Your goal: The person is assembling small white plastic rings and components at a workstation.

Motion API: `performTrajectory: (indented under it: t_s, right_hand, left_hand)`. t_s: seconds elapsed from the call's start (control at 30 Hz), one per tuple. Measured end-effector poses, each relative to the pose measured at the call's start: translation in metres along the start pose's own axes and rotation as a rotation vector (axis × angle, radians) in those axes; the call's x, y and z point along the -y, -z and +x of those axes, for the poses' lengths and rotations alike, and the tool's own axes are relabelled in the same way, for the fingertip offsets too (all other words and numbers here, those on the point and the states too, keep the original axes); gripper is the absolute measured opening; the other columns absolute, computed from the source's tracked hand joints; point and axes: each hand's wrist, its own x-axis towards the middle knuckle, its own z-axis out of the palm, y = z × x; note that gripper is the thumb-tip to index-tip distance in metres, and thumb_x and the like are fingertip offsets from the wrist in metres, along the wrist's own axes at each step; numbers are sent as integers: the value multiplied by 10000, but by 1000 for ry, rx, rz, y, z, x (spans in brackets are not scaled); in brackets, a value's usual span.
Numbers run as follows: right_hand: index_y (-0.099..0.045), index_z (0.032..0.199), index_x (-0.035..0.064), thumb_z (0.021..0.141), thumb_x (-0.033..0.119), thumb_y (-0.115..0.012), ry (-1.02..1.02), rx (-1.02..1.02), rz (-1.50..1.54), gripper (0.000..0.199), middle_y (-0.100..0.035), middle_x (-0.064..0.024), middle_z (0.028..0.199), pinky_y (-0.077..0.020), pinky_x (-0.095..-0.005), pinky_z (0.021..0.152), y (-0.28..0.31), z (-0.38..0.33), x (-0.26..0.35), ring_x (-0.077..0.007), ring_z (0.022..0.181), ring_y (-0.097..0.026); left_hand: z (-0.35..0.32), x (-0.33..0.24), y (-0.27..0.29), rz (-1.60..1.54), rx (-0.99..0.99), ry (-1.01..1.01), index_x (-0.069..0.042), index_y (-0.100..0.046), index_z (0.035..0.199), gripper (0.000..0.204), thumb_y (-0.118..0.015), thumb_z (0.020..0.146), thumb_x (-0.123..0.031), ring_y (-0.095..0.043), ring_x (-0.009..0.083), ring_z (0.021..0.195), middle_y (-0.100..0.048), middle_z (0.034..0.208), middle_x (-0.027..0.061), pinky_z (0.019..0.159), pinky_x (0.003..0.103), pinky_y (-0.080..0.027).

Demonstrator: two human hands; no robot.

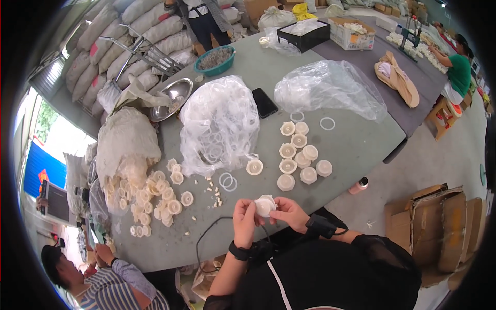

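1. With left hand (244, 217) and right hand (292, 213), pinches one cap (265, 205) between thumbs and fingertips, a hand at each side; holds it in front of the body, at the near side of the tabletop (361, 137).
2. Covers part of the rim with the fingers, so cannot tell whether finished with this piece.
3. Has a cluster of caps (310, 152) set out ahead and to the right, some showing a ringed centre, others a plainer face. Judging by the spacing, probably counts these as done, though without proof.
4. Has a lone cap (254, 166) straight ahead, just beside the bag of rings (219, 124); cannot tell to which group to assign it.
5. Has a larger pile of caps (168, 206) at the left, below the sack (126, 142); seems to have most of the work left there.
6. Has two overlapping rings (228, 181) loose near the left hand, with small plugs (217, 199) scattered beside them.
7. Appears, on the whole, well short of halfway, with far more caps heaped at the left than set out at the right.
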Motion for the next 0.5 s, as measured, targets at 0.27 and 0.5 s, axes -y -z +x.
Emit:
performTrajectory:
  t_s: [0.27,0.5]
  right_hand:
    - [-523,881,37,886,232,-400,-97,-106,176,231,-532,-24,704,-384,-224,518,0,6,3,-95,564,-478]
    - [-557,810,40,881,306,-417,-307,-88,-55,308,-542,-15,635,-371,-192,401,8,11,9,-76,482,-489]
  left_hand:
    - [4,7,-13,-319,75,34,-87,-457,868,81,-444,879,-166,-375,32,434,-472,613,-21,384,165,-278]
    - [15,3,0,-52,275,213,-65,-492,926,120,-467,869,-167,-448,22,509,-513,678,-23,435,157,-339]
